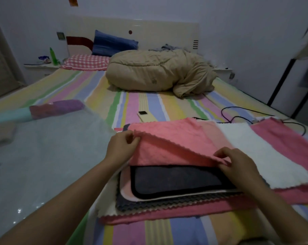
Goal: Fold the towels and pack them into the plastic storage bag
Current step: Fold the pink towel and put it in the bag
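Stripes of pastel colour run along the sheet point(100, 96) of a bed, seen from above a person's two bare forearms.

At the far left a translucent plastic storage bag point(43, 147) lies flat on the bed. It is cloudy grey-white, and at its far end it holds folded towels point(56, 108) in teal, dark red and purple.

Just right of the bag, the left hand point(122, 147) pinches the near left corner of a salmon-pink towel point(167, 138) between thumb and fingers and lifts it. This towel has a nubbly texture and a scalloped edge, and it tops a stack of flat towels point(167, 209) in the centre.

Its raised near edge uncovers a dark grey towel point(176, 181) with a black border. Below that lie pale pink, grey zigzag-edged, cream and deep pink layers.

The right hand point(238, 163) grips the same towel's near right corner, fingers curled over the cloth, well apart from the left hand.

Further right, a white towel point(264, 156) and a pink towel point(290, 142) lie spread out side by side.

Beyond them a black cable point(238, 114) loops on the sheet, and a bundled beige duvet point(158, 71) sits near the headboard.
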Available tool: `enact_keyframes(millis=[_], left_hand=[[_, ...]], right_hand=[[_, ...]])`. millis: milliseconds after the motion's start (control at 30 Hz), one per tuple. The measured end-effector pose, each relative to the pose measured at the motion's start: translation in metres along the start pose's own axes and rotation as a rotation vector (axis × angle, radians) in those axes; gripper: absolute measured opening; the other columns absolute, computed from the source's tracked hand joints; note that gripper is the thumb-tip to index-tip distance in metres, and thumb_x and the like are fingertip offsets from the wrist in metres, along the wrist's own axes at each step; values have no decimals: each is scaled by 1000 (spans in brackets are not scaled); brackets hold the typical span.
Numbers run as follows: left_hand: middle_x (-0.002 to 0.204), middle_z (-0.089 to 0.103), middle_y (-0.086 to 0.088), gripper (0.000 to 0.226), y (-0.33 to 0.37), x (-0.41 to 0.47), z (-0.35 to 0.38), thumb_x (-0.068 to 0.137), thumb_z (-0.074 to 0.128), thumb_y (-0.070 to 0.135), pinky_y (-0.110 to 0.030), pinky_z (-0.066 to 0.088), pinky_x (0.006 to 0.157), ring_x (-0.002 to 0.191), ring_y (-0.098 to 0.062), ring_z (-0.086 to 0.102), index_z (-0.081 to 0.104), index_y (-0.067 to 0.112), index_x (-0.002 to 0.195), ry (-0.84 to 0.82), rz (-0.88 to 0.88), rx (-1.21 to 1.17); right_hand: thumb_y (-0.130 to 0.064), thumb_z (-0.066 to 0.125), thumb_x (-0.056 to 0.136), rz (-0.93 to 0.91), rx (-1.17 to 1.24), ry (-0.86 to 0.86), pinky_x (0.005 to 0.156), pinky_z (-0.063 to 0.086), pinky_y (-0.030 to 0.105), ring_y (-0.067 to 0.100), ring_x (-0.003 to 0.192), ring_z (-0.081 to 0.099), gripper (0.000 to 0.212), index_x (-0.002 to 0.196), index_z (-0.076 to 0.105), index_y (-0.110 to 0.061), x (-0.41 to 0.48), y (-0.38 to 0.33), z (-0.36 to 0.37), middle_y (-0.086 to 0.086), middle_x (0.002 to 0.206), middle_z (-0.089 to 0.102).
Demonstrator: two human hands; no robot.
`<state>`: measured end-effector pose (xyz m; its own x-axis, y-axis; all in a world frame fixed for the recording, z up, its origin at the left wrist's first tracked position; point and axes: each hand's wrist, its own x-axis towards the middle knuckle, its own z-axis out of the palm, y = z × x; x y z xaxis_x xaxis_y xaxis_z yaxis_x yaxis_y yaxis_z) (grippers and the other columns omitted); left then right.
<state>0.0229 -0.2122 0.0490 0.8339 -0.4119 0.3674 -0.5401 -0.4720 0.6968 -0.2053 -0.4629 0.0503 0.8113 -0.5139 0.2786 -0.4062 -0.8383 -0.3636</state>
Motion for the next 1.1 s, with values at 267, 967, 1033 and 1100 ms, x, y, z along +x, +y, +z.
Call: enact_keyframes(millis=[267, 967, 1033, 1100], left_hand=[[55, 52, -5, 33, -19, 44, 17, 84, 64, 24, -33, 37, 58, 57, -22, 48, 54, 5, 58, 33, -197, 2], [78, 60, 8, 9, -42, 89, 32, 83, 61, 35, -32, 47, 69, 87, -26, 62, 57, 28, 88, 32, -281, 340], [97, 62, 4, 29, -28, 80, 30, 83, 62, 32, -36, 48, 72, 95, -27, 62, 55, 24, 111, 105, -184, 434], [110, 58, -2, 37, -10, 68, 31, 82, 65, 25, -39, 47, 73, 101, -27, 59, 55, 20, 117, 162, -18, 474]], right_hand=[[-28, 65, 89, 119, 398, 69, 68, 46, 35, 28, 79, 62, 20, 82, 70, -10, 81, 17, 3, 7, 79, 68], [-59, 47, 90, 235, 127, 57, 71, 47, 34, 21, 82, 60, 38, 88, 62, -24, 187, 9, 58, -3, 87, 65], [-65, 44, 88, 281, 66, 56, 71, 46, 33, 19, 85, 59, 38, 93, 56, -29, 175, 10, 51, -8, 88, 60], [-64, 46, 87, 326, -2, 13, 72, 46, 33, 19, 86, 60, 36, 96, 54, -30, 162, 16, 44, -7, 91, 61]])
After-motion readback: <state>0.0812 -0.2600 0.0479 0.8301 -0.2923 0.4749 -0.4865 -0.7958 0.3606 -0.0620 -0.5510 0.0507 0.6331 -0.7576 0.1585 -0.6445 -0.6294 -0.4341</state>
